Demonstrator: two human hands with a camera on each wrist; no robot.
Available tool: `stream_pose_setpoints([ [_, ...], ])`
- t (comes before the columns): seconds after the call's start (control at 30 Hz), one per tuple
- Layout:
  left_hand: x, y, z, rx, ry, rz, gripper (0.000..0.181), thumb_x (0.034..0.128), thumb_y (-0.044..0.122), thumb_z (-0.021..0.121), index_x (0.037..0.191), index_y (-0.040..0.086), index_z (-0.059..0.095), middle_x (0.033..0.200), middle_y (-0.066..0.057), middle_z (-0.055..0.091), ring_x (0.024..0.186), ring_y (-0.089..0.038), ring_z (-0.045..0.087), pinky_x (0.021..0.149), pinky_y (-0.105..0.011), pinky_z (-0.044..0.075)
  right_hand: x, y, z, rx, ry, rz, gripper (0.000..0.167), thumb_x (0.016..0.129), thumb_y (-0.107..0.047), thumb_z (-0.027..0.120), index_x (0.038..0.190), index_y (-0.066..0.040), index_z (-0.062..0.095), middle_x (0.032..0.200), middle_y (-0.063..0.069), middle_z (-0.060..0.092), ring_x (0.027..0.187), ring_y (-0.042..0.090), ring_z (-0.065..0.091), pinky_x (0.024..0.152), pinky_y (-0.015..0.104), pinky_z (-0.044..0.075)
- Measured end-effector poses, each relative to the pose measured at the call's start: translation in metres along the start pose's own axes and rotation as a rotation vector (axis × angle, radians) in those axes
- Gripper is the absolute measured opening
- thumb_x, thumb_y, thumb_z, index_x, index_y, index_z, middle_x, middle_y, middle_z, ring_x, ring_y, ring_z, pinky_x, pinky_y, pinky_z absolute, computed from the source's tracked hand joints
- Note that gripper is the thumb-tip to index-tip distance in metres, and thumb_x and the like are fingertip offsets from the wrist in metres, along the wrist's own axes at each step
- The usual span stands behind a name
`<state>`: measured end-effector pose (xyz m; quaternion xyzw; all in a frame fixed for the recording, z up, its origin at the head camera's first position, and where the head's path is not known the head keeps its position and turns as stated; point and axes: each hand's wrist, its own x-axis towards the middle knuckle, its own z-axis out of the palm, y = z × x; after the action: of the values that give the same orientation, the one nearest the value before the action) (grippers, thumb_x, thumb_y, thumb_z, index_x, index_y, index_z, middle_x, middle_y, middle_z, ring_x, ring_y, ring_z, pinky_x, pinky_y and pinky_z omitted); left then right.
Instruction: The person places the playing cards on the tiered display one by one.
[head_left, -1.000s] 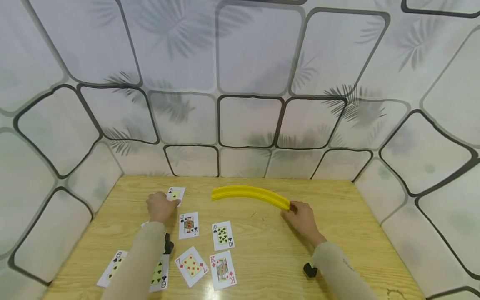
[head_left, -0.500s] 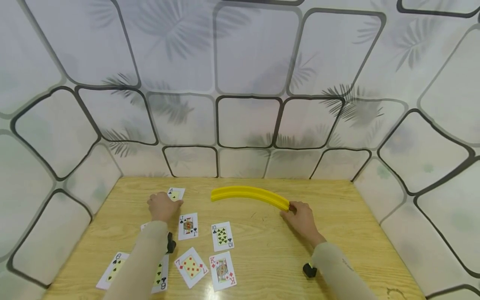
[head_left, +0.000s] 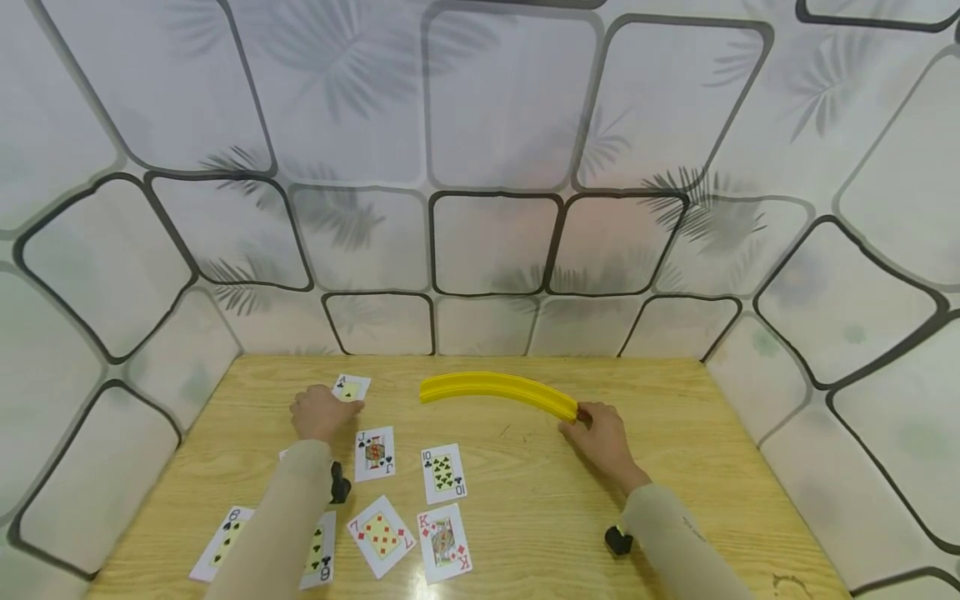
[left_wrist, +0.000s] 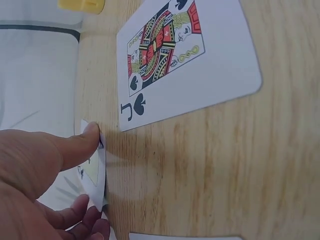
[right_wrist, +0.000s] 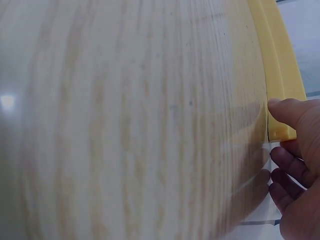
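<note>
My left hand (head_left: 321,414) is at the far left of the table, holding an ace of clubs playing card (head_left: 354,386) by its edges. In the left wrist view, the thumb lies on one side of the ace (left_wrist: 92,172) and the fingertips on the other; the card looks slightly bowed. Just nearer lies a jack of spades (head_left: 375,454), face up. Toward the back wall, a curved yellow plastic strip like toy track (head_left: 495,385) lies on the table. My right hand (head_left: 603,437) pinches its right end, thumb on the near side, as the right wrist view shows.
Face up nearby lie a ten of clubs (head_left: 444,473), a king of diamonds (head_left: 444,543) and a seven of diamonds (head_left: 381,536). My left sleeve (head_left: 270,517) partly covers two sixes and another card. Patterned walls (head_left: 480,325) edge the wooden table (head_left: 540,517).
Almost nothing differs. Both hands keep their places on the ace and the yellow strip; the whole view has shifted very slightly.
</note>
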<state>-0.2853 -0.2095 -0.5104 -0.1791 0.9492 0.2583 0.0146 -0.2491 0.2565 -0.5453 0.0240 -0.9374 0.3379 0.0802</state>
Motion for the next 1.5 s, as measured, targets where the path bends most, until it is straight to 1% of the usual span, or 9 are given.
stream_pose_setpoints([
  [0.17,0.002,-0.003,-0.001,-0.082,0.002,-0.029,0.069,0.0934,0.035,0.075,0.123,-0.020,0.047,0.118,-0.043,0.060,0.111,-0.057,0.061,0.091,-0.064,0.055,0.000,-0.001,0.000,0.002,-0.003,-0.003,0.052,0.094,-0.025,0.081,0.132,0.007,0.067,0.119,0.022,0.072,0.109,0.036,0.060,0.098,0.055,0.053],
  [0.33,0.012,-0.017,0.000,-0.211,0.002,0.016,0.049,0.0964,0.022,0.064,0.124,-0.017,0.051,0.119,-0.039,0.062,0.109,-0.053,0.063,0.091,-0.059,0.054,0.000,0.002,0.001,0.012,-0.003,-0.016,0.052,0.094,-0.023,0.081,0.133,0.008,0.066,0.120,0.023,0.072,0.109,0.037,0.059,0.099,0.055,0.053],
  [0.47,0.013,-0.020,-0.011,-0.240,-0.014,0.053,0.051,0.0954,0.018,0.060,0.127,-0.021,0.055,0.126,-0.041,0.061,0.116,-0.054,0.059,0.100,-0.060,0.051,0.001,0.002,0.000,0.010,0.009,-0.036,0.051,0.094,-0.022,0.081,0.131,0.009,0.067,0.119,0.024,0.072,0.108,0.038,0.060,0.098,0.056,0.053],
  [0.63,0.011,-0.018,-0.024,-0.273,-0.061,0.013,0.052,0.0979,0.019,0.055,0.134,-0.019,0.057,0.134,-0.038,0.061,0.119,-0.048,0.057,0.102,-0.057,0.051,0.003,0.002,-0.001,0.007,0.023,-0.046,0.049,0.093,-0.018,0.081,0.130,0.011,0.066,0.118,0.025,0.072,0.108,0.039,0.061,0.098,0.058,0.052],
  [0.77,0.011,-0.013,-0.028,-0.316,-0.051,0.034,0.050,0.0996,0.021,0.053,0.133,-0.016,0.059,0.125,-0.034,0.066,0.107,-0.038,0.062,0.083,-0.040,0.055,0.006,0.005,-0.002,-0.002,0.033,-0.049,0.047,0.094,-0.016,0.080,0.129,0.011,0.067,0.116,0.025,0.073,0.107,0.040,0.061,0.098,0.056,0.053],
  [0.93,0.010,-0.001,-0.030,-0.415,-0.051,0.064,0.045,0.1006,0.021,0.055,0.129,-0.014,0.062,0.114,-0.030,0.071,0.085,-0.024,0.067,0.062,-0.023,0.048,0.009,0.007,-0.002,-0.007,0.036,-0.045,0.045,0.093,-0.015,0.080,0.128,0.010,0.068,0.115,0.024,0.074,0.105,0.038,0.061,0.096,0.053,0.052],
  [1.17,0.006,0.016,-0.025,-0.537,-0.062,0.099,0.045,0.1025,0.017,0.057,0.134,-0.016,0.060,0.111,-0.031,0.071,0.088,-0.035,0.073,0.059,-0.020,0.051,0.010,0.007,-0.001,0.012,0.014,-0.034,0.045,0.094,-0.015,0.079,0.130,0.010,0.067,0.118,0.025,0.072,0.107,0.038,0.060,0.098,0.054,0.053],
  [1.37,0.003,0.028,-0.018,-0.578,-0.067,0.129,0.041,0.1028,0.016,0.060,0.131,-0.013,0.065,0.118,-0.031,0.071,0.072,-0.014,0.065,0.058,-0.019,0.050,0.011,0.008,-0.001,0.013,-0.003,-0.020,0.045,0.095,-0.016,0.079,0.131,0.010,0.067,0.120,0.024,0.072,0.109,0.038,0.060,0.099,0.054,0.052],
  [1.5,0.001,0.036,-0.015,-0.587,-0.070,0.162,0.039,0.1027,0.017,0.064,0.129,-0.011,0.068,0.123,-0.032,0.070,0.076,-0.012,0.063,0.061,-0.018,0.050,0.012,0.007,-0.001,0.016,-0.001,-0.022,0.045,0.096,-0.015,0.078,0.131,0.010,0.067,0.120,0.024,0.072,0.109,0.038,0.060,0.100,0.054,0.053],
])
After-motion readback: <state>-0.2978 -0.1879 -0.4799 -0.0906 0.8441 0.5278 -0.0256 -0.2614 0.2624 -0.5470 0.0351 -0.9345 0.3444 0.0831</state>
